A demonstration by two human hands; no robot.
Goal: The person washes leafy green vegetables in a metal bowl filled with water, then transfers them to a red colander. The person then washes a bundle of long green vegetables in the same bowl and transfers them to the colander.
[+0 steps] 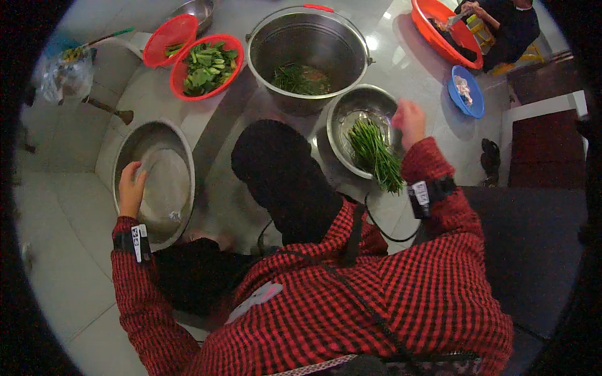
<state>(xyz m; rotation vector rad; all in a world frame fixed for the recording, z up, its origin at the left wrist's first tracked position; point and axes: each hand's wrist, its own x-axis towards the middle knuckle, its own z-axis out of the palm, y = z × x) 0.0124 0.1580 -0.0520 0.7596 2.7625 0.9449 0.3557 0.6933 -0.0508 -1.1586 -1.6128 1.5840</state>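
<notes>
My left hand is over the left side of a wide grey metal basin, thumb and fingers apart. Whether it touches the rim is hard to tell. Inside the basin, a small shiny scrap lies near the bottom. My right hand is at the right edge of a stainless steel bowl, fingers curled and partly blurred. I cannot see whether they grip anything. A bunch of long green stalks, perhaps garlic chives, lies in that bowl, its ends hanging over the near rim.
A steel bucket holds cut greens. Red plastic baskets hold leafy vegetables. A blue bowl with pale pieces stands right. Beyond it, another person works at an orange tub.
</notes>
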